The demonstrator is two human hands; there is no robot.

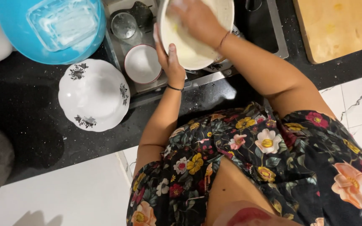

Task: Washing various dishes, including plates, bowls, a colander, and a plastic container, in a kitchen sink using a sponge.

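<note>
Item: cream bowl, tilted over the sink. My left hand gripped its near rim, thumb clamped on the edge; my right hand lay inside, fingers curled, whether on a sponge I could not tell. Risk: slick with suds, the bowl could slip onto the white red-rimmed bowl and glass below and chip

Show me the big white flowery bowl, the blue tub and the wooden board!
White scalloped bowl with dark flower prints (94, 94): head view, bare middle.
Round blue plastic tub (11, 31): head view, left inner wall.
Wooden cutting board (340, 27): head view, centre.
</note>
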